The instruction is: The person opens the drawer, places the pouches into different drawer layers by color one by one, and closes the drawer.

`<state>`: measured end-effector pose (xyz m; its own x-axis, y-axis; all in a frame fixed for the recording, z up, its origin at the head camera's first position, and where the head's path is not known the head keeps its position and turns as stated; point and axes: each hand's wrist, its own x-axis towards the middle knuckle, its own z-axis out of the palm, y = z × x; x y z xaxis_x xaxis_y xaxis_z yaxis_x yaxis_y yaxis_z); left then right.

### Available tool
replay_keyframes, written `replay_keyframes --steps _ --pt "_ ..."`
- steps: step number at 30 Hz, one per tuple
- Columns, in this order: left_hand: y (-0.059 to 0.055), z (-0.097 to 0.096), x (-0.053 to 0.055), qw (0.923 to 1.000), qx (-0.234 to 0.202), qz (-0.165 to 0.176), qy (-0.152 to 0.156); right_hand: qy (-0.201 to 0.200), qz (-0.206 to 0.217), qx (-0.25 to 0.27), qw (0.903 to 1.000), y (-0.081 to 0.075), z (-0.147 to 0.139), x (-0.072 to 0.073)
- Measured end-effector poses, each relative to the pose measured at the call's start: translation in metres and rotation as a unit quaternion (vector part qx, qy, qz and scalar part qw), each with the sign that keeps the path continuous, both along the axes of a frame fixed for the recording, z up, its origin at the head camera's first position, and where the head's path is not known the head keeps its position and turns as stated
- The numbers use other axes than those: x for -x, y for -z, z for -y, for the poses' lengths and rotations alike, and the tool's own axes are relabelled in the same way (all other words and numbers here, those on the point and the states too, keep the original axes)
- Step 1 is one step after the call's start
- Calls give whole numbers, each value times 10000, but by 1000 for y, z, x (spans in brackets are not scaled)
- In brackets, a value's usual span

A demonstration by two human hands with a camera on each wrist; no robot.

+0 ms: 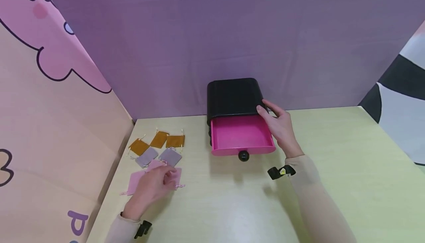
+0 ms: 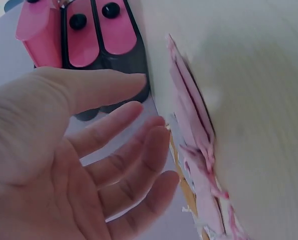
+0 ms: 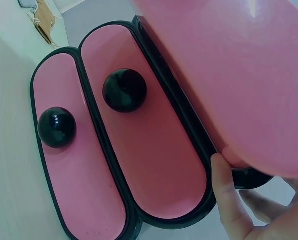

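A small black cabinet (image 1: 232, 97) with pink drawers stands at the back of the table. Its top drawer (image 1: 242, 134) is pulled out, and nothing shows inside. My right hand (image 1: 280, 127) grips the cabinet's right side near the front top edge; in the right wrist view, part of that hand hides behind the drawer. To the left, my left hand (image 1: 152, 186) hovers over pink drawstring pouches (image 1: 135, 181), fingers loosely bent. The left wrist view shows nothing in that hand (image 2: 103, 155). Grey pouches (image 1: 170, 157) and brown pouches (image 1: 159, 139) lie flat beyond the pink ones.
Two lower drawers with black knobs (image 3: 124, 90) are closed. A purple cloth wall (image 1: 172, 51) rises directly behind the cabinet. At the left, a printed panel (image 1: 59, 125) borders the pale table (image 1: 332, 143).
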<state>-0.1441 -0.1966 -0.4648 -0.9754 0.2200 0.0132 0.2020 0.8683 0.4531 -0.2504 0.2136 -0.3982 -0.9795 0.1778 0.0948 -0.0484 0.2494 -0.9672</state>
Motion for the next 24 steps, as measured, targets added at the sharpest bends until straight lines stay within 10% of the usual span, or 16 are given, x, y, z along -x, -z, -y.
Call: replay_keyframes --steps 24 --pt "3 8 -7 9969 779 59 1 -29 29 -40 10000 -1 0 -1"
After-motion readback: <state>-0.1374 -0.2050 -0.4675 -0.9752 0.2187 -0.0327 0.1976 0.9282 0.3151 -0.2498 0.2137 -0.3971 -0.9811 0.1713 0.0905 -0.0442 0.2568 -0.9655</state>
